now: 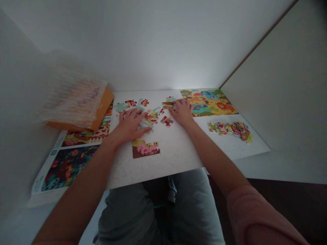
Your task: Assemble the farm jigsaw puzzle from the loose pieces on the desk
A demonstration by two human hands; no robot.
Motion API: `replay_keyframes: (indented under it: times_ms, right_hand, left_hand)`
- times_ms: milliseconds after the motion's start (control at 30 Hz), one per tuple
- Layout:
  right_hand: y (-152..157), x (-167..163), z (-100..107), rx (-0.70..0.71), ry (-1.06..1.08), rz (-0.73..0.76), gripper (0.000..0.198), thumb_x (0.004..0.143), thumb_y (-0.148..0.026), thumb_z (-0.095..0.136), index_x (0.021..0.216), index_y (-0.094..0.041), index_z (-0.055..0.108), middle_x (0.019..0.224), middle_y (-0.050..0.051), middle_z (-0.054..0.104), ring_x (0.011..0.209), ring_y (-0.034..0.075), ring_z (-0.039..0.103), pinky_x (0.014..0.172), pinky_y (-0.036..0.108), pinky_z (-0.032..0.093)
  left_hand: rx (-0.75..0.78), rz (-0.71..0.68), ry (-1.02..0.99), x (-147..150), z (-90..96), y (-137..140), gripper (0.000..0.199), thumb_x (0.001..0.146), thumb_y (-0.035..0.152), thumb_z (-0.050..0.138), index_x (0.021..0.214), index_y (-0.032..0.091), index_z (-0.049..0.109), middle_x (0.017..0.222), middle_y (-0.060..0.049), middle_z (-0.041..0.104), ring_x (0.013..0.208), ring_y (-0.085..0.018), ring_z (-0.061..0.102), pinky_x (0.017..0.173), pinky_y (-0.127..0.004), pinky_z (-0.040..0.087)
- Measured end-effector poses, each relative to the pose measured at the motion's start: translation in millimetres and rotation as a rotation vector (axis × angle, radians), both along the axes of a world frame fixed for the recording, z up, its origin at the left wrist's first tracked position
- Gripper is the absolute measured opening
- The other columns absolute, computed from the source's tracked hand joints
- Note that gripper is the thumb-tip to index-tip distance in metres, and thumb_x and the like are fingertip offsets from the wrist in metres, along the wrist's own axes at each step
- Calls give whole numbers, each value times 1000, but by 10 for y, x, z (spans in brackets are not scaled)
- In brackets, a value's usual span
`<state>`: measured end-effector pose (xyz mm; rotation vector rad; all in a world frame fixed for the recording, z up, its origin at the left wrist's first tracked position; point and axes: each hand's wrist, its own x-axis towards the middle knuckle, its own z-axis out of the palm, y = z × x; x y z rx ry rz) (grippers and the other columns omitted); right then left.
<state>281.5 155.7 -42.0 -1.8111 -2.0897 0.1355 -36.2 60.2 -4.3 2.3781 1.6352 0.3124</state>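
One white table [178,149] | pale wall [158,44] behind | left hand [131,125] splayed over puzzle pieces [152,117] | right hand [183,112]: grip unclear

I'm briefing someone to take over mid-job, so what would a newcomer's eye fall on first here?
Probably the orange packet with its clear plastic on the left, and the bright animal picture at the back right of the table. Between them, the left hand and right hand reach among loose puzzle pieces. The pink pig section stands out nearer the person.
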Motion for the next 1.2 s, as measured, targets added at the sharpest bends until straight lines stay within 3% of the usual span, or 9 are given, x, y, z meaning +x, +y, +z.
replay_keyframes:
  times_ms: [167, 333, 600, 833, 933, 1033, 1100, 1200]
  right_hand:
    - [42, 24, 16, -34, 76, -5, 36, 118, -45, 71, 146, -29, 88, 168, 23, 80, 163, 53, 63, 137, 77, 45]
    - [42, 51, 6, -14, 97, -24, 53, 115, -48, 74, 164, -30, 86, 176, 24, 74, 163, 57, 60, 135, 79, 47]
    - [34, 44, 128, -104, 97, 1, 39, 116, -43, 80, 148, -23, 90, 171, 25, 79, 162, 52, 65, 134, 71, 47]
    - [64, 108, 152, -151, 133, 68, 60, 116, -40, 80, 173, -24, 81, 167, 25, 83, 158, 50, 71, 129, 69, 51]
    - [104, 154, 122, -155, 184, 76, 49, 111, -43, 88, 156, -25, 88, 153, 21, 88, 147, 47, 77, 125, 67, 53]
    - [163, 201, 65, -124, 323, 58, 40, 101, -45, 99, 135, -29, 86, 143, 15, 91, 127, 40, 81, 121, 64, 57]
    - [204, 217, 30, -122, 488, 87, 38, 101, -55, 101, 121, -31, 80, 132, 10, 91, 110, 34, 79, 112, 58, 63]
    - [235, 202, 13, -132, 819, 175, 51, 96, -72, 103, 109, -34, 72, 113, 4, 85, 97, 28, 76, 95, 49, 68]
  left_hand:
    - [21, 23, -19, -14, -21, 12, 73, 118, 65, 69, 184, 34, 75, 197, -19, 65, 188, -51, 48, 158, -78, 28]
    - [11, 23, 6, -21, -23, 21, 76, 121, 68, 65, 186, 29, 73, 197, -22, 64, 188, -50, 48, 157, -76, 29]
    - [-2, 34, -3, -36, -17, 31, 69, 123, 63, 63, 184, 32, 73, 196, -19, 65, 187, -47, 48, 157, -74, 28]
    - [-14, 45, 1, -27, 31, 26, 65, 126, 60, 59, 182, 31, 73, 194, -19, 66, 186, -47, 48, 157, -73, 30]
    - [-22, 58, 13, -12, 65, 12, 60, 127, 54, 61, 181, 31, 73, 194, -19, 66, 186, -47, 48, 156, -72, 32]
    - [-25, 61, 17, 0, 99, -6, 56, 129, 50, 60, 181, 31, 71, 193, -17, 66, 186, -44, 47, 158, -69, 32]
    - [-26, 59, 18, 5, 111, -11, 57, 129, 49, 59, 181, 28, 70, 193, -18, 66, 187, -43, 47, 158, -68, 31]
    - [-26, 63, 18, 7, 112, -5, 59, 128, 49, 60, 180, 26, 71, 192, -20, 66, 185, -45, 49, 157, -70, 32]
